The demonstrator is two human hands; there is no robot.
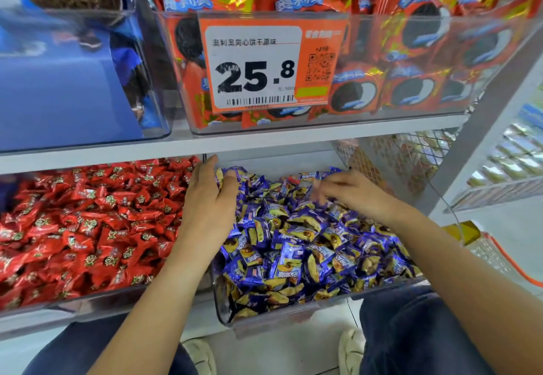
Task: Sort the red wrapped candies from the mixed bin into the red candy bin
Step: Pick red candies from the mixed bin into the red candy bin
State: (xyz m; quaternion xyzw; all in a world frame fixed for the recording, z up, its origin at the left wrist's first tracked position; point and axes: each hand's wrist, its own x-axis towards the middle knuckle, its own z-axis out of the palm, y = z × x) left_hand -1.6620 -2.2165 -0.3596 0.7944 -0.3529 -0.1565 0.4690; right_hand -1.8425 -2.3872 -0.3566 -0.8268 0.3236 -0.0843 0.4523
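1. A clear mixed bin (223, 313) on the lower shelf, at about 5 o'clock in the view, is heaped with purple-and-yellow wrapped candies (293, 245); one red wrapped candy (291, 180) shows at the back of the heap, near 12 o'clock of the bin, just beside the right fingertips.
2. The red candy bin (73, 305) stands just beside the mixed bin at its 9 o'clock, filled with red wrapped candies (82, 221).
3. The left hand (210, 195) lies on the mixed bin's left edge at its 10 o'clock, fingers extended toward the back and thumb resting against the purple candies; it looks loose, with nothing visibly grasped.
4. The right hand (349, 191) reaches across the heap at 1 o'clock of the bin, palm down; its fingers (321, 192) are blurred, and whether they hold a candy cannot be told.
5. On the shelf above, at 12 o'clock, a clear bin (411, 121) holds red cookie packets (411, 92) behind an orange price tag (264, 63) reading 25.8.
6. A blue-packaged bin (58, 95) sits at 10 o'clock, and a wire-mesh basket (396, 157) at 3 o'clock.
7. Dark trousers (417, 333) and light shoes (351, 351) show at 6 o'clock.
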